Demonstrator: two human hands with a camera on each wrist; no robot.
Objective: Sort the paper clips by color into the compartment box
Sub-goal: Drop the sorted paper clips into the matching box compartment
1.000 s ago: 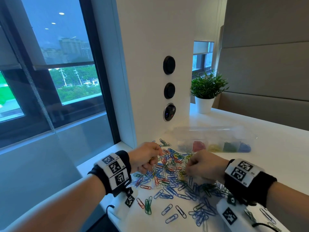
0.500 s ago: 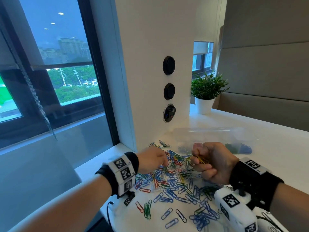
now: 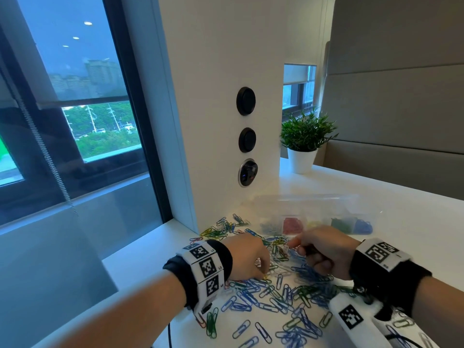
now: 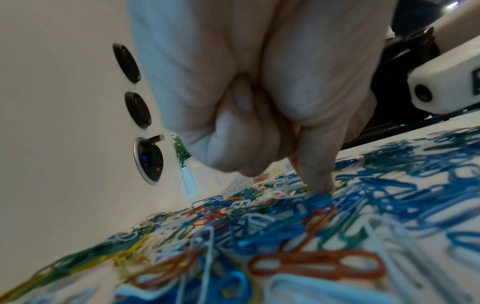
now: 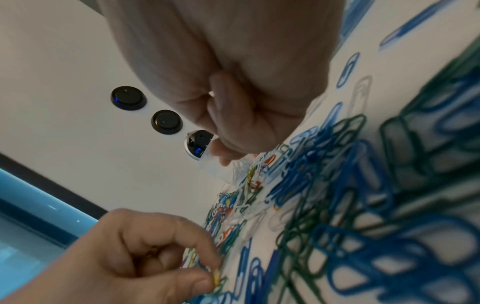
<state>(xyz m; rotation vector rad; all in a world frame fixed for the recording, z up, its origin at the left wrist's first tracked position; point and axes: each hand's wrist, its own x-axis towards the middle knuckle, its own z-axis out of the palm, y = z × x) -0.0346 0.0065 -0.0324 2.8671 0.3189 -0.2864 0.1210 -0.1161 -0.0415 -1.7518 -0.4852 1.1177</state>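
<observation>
Paper clips in blue, green, red, yellow and white lie heaped on the white table. Behind them stands the clear compartment box, with red, yellow, green and blue clips in separate cells. My left hand is down at the near part of the heap. Its thumb and forefinger pinch a yellow clip. My right hand has its fingers curled, and its tips meet on pale clips at the heap's far side, just in front of the box. The left wrist view shows my left forefinger pressed into the clips.
A white column with round black sockets rises right behind the heap. A potted plant stands at the back. The table edge drops off at the left, beside a window. Loose clips reach the near edge.
My right hand, raised near the box half a second ago, has come back down to the heap. My left hand has moved slightly toward me and has closed on a yellow clip.
</observation>
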